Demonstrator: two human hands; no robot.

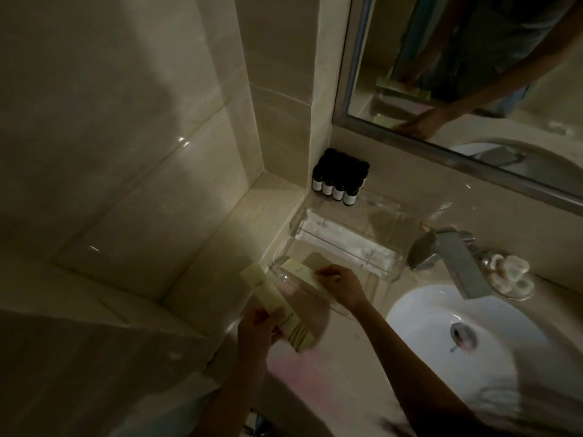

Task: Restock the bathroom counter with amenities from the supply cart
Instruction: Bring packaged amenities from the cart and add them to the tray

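1. The right grip [339, 285] has its fingertips closed in a pinch on one pale packet [298, 269], held low in the near compartment of the clear tray [295, 223]; the packet reaches ahead and left of the grip
2. The left grip [257, 326], fingers curled round a stack [271, 298] of similar packets, is near the right grip, below and left of it, over the tabletop [315, 373]
3. Lay the packet flat against the wall left of the grip before letting go; that should leave room for the rest
4. Keep it short of the divider beyond the grip, where white sachets [353, 241] lie
5. Withdraw upward: the tap [448, 257] is close on the right, and the clear walls are likely hard to judge in this dim light
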